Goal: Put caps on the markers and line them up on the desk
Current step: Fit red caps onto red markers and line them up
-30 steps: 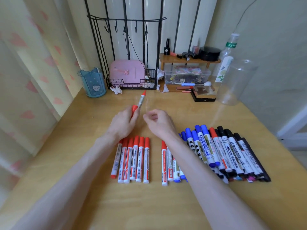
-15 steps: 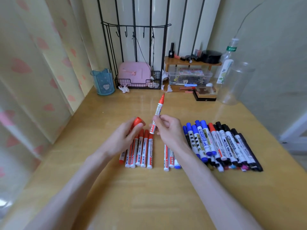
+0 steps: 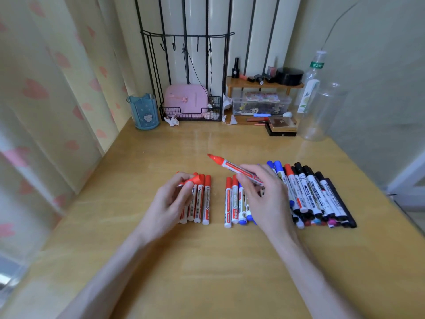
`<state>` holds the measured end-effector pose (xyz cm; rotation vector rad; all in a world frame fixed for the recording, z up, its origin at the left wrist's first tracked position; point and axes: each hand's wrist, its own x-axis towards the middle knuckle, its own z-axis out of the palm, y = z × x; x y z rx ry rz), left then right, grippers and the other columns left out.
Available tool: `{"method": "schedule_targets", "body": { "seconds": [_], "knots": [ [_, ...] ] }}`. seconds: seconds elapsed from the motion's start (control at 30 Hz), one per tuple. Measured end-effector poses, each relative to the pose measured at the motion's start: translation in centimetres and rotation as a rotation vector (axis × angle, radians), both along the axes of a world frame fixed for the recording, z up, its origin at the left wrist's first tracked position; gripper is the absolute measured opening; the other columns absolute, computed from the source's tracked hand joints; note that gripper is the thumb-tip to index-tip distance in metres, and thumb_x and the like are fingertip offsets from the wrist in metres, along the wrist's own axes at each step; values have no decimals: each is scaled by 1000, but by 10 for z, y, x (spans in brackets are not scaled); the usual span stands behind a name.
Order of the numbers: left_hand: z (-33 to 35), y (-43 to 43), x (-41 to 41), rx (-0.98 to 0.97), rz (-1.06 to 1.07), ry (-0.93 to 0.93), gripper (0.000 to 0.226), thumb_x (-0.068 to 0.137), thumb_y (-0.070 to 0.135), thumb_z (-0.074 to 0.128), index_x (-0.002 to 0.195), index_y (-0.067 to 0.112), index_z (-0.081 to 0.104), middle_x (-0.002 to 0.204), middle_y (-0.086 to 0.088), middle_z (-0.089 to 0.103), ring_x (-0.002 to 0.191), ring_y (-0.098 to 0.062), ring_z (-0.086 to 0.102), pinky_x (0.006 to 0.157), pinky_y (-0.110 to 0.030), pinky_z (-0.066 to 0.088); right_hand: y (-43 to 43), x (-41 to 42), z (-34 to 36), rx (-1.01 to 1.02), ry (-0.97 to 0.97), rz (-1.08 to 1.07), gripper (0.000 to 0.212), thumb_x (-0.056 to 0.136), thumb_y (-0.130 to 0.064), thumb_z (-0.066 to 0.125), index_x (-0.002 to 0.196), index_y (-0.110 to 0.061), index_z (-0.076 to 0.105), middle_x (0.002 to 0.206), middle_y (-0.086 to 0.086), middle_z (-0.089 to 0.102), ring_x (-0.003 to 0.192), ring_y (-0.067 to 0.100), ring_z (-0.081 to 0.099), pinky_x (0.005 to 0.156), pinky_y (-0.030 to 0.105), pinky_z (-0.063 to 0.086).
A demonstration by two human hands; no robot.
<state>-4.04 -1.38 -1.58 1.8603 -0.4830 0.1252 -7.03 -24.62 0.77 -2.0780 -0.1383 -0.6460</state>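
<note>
The right hand (image 3: 264,199) grips an uncapped red marker (image 3: 239,172) by its rear half, fingers curled over the barrel. The marker's long axis runs from that hand up and leftward, its bare tip raised just right of the row of capped red markers (image 3: 202,201) on the counter (image 3: 207,261). Over that row the left hand (image 3: 170,201) pinches a red cap (image 3: 196,179) (which way its mouth faces I cannot tell). The cap sits left of and below the tip, apart from it, so the cap probably has to meet the tip along that axis. Right of the row lie mixed markers (image 3: 317,194).
</note>
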Motion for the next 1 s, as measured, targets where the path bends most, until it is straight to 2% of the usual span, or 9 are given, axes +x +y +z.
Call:
{"method": "schedule_targets", "body": {
  "seconds": [0.03,0.17,0.23,0.33,0.47,0.57,0.67,0.83,1.0],
  "knots": [
    [-1,1,3,-23,51,-6,16,108,28,55,112,22,68,83,8,68,71,-5,60,64,-28,50,-2,-1,-1,-27,-28,-22,21,102,-22,65,121,-20,73,101,-11,64,89,9,65,74,22,51],
    [4,2,4,-150,110,80,18,96,28,69,111,22,76,95,-4,79,69,-23,76,53,-49,61,-9,0,-2,-214,-99,-72,24,101,-13,63,120,-20,75,102,-7,62,100,15,57,87,27,46],
    [4,4,5,-149,122,73,18,91,30,72,108,25,78,95,-5,79,70,-24,76,58,-44,63,-9,1,-4,-269,-98,-77,23,100,-12,63,117,-20,76,101,-5,61,102,18,53,89,27,44],
    [0,8,10,-67,106,-13,18,91,26,74,108,23,80,101,3,79,83,-20,74,77,-29,60,-9,1,-8,-310,-106,-72,23,100,-9,64,116,-21,75,101,-5,60,101,19,51,89,27,42],
    [0,8,9,-51,58,-25,16,91,24,74,105,30,78,98,-1,75,74,-7,71,61,-18,56,-8,0,-9,-307,-117,-61,24,99,-9,65,116,-22,75,102,-5,60,101,19,51,89,26,43],
    [-2,8,9,-9,42,-49,16,92,27,75,107,31,79,98,-3,75,78,-7,69,65,-17,55,-3,-1,-11,-331,-122,-45,24,98,-8,66,115,-22,76,101,-5,59,99,19,51,89,21,41],
    [-6,8,10,83,36,-89,18,94,33,75,110,28,80,97,8,76,82,-8,67,76,-19,49,2,-2,-14,-363,-118,9,22,100,-15,65,117,-24,76,102,-6,60,99,19,53,87,31,45],
    [-3,7,2,167,61,-190,18,96,31,73,111,24,80,102,27,75,92,0,68,85,-13,48,2,-6,-18,-364,-86,60,25,99,-15,67,121,-21,76,100,-6,65,94,16,57,83,30,47],
    [-9,7,3,216,72,-266,23,94,26,71,112,16,81,105,11,78,100,-1,71,94,-16,50,7,-8,-22,-396,-151,23,34,89,1,67,115,-17,79,91,-5,68,87,20,61,74,30,47]
  ]
}}
